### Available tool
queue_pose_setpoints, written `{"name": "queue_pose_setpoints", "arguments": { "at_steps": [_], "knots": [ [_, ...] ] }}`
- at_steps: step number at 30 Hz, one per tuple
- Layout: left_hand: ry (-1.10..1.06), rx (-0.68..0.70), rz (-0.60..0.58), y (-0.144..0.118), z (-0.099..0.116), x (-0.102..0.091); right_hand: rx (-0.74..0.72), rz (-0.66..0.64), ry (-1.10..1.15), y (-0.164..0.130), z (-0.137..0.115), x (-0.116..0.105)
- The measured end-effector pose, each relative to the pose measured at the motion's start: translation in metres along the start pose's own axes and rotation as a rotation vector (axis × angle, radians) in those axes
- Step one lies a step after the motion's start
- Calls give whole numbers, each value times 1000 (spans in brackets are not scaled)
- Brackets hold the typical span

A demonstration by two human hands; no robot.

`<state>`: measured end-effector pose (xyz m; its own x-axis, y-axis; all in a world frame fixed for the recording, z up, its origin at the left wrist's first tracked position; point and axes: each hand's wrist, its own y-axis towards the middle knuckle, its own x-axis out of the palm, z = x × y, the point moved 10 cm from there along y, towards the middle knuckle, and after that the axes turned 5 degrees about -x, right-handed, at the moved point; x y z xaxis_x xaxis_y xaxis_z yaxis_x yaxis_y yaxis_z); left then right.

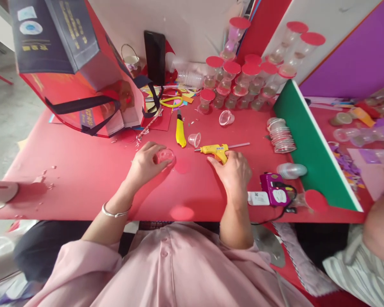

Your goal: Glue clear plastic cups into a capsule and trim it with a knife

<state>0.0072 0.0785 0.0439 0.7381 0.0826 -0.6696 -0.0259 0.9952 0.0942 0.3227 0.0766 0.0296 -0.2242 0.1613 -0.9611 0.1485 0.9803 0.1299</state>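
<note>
A red table [83, 179] filled most of the view, and a large red and navy gift bag [80, 72] lay tipped on its far left part. At the back stood a cluster of clear plastic cups with red lids [243, 81], and a green board [310, 149] ran on edge along the right side, with a short stack of clear lids [281, 136] just beside it. The yellow glue gun [215, 149] lay on its side near the middle of the table, its nozzle pointing left and a pale glue stick jutting out to the right. The right hand [233, 172] rested palm down over the gun's handle, its fingers curled loosely around the grip with the thumb on the near side. The left hand [145, 164] lay to the left, well apart from the gun, with its fingers bent and closed around a small clear cup [164, 156] that sat on the table; a silver bangle [115, 212] ringed that wrist. A red paper circle [182, 165] lay flat between the two hands. Behind the gun lay a yellow box cutter [180, 132], with another small clear cup [194, 139] just beside it. To the right of the right hand sat a purple device [273, 194] with a black cord.
</note>
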Motion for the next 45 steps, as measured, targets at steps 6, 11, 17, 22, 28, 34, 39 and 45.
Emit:
{"name": "queue_pose_setpoints", "arguments": {
  "at_steps": [6, 11, 17, 22, 28, 34, 39, 45],
  "knots": [
    [-1001, -255, -207, 9, -6, 23, 8, -80, -69, -3, -8, 7],
    [-1307, -408, -261, 0, -18, 50, 134, -153, 50, -1, 2, 10],
    [-1319, -479, -353, -11, -21, 67, 218, 67, 402, -7, 13, -23],
    [-1360, -535, -374, -14, -18, 73, 25, 165, 549, -17, -34, -52],
    [-1406, -526, -376, -16, -18, 76, -165, 377, 302, -20, -68, -64],
    [-1420, -512, -460, -19, -13, 82, -213, 444, 175, -20, -71, -56],
    [-1442, -516, -472, -20, -8, 84, -261, 476, 157, -22, -73, -56],
    [-1446, -483, -462, -22, -7, 86, -349, 634, 127, -30, -79, -66]
  ]
}}
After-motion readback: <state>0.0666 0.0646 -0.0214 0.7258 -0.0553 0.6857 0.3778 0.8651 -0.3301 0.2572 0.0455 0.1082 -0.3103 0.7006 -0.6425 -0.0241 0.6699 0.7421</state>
